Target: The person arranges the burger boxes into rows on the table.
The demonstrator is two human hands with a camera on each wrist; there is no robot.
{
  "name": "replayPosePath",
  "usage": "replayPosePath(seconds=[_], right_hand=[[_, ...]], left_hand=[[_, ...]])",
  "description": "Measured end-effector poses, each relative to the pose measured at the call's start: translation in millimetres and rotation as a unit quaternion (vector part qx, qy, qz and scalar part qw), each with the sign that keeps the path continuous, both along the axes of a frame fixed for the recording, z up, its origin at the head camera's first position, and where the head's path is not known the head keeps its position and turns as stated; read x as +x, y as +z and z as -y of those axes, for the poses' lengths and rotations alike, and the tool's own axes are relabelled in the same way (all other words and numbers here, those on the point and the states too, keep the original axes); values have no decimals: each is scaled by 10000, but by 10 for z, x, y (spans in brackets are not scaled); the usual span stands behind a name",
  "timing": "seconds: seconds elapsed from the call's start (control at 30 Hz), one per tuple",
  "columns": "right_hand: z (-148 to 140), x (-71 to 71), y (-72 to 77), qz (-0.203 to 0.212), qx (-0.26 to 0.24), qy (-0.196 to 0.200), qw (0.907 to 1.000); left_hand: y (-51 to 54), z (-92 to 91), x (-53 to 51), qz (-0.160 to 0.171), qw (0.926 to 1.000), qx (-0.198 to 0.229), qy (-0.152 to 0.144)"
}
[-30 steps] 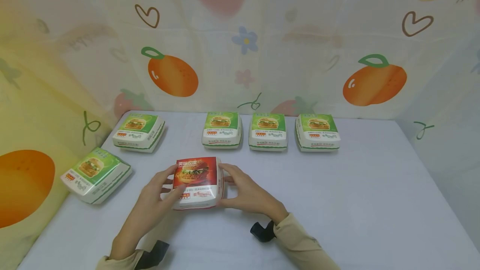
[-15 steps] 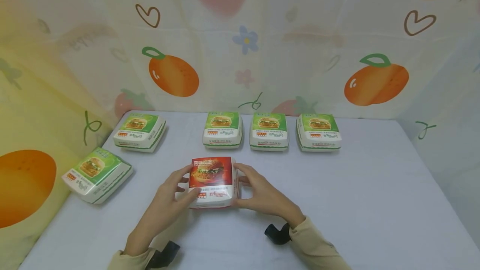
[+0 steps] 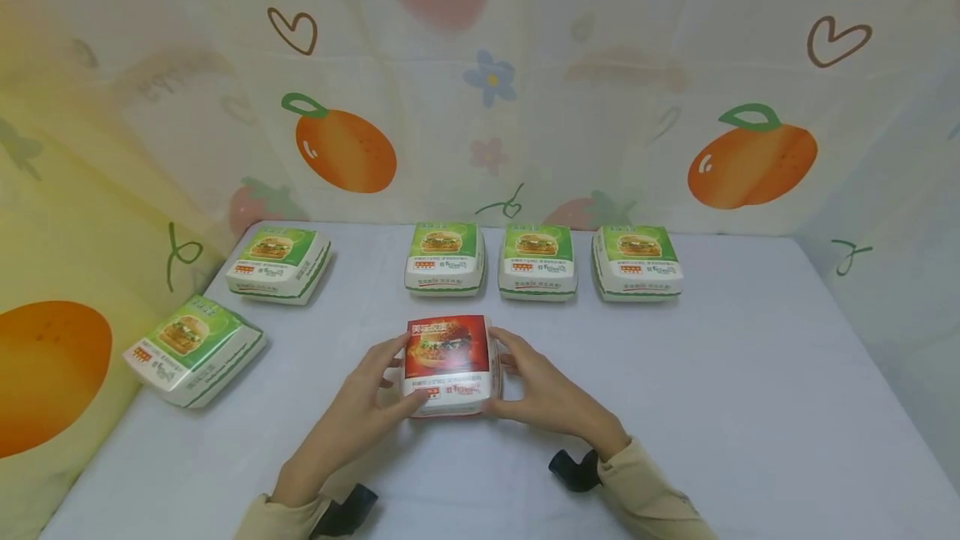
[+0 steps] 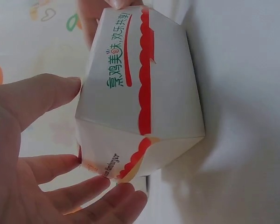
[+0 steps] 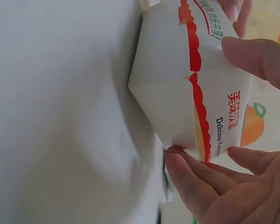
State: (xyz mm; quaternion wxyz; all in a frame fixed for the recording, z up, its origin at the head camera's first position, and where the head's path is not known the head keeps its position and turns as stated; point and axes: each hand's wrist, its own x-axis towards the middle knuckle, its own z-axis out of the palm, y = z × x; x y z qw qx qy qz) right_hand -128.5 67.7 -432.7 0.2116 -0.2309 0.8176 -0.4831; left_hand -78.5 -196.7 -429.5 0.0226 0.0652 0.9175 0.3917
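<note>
A red-topped white burger box [image 3: 447, 357] is between the two hands near the middle of the table. The left hand [image 3: 367, 400] grips its left side, thumb at the front edge of the lid and fingers along the side. On the opposite side the right hand [image 3: 543, 394] holds it with thumb at the front corner and fingers toward the back. Both wrist views show the box [image 4: 116, 79] with its red scalloped seam and the fingertips against its walls. The lid looks closed. In the right wrist view the underside of the box [image 5: 163, 88] is close to the white cloth.
Along the back edge stand green-topped burger boxes: one at left [image 3: 277, 265], then three toward the middle and right [image 3: 444, 261], [image 3: 537, 263], [image 3: 637, 264]. Another green box [image 3: 195, 350] sits angled at the left edge. A printed curtain [image 3: 487, 132] hangs behind the table.
Both hands have moved to the right together, carrying the red burger box with them. The green boxes have stayed where they were.
</note>
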Motion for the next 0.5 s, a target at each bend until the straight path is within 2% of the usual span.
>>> replayPosePath(seconds=[0.3, 0.5], right_hand=[[-37, -19, -54, -287, 43, 15, 9996], [-57, -12, -77, -223, 97, -47, 9997]], left_hand=[[-26, -32, -14, 546, 9984, 152, 68], [-46, -50, -13, 608, 9977, 284, -40]])
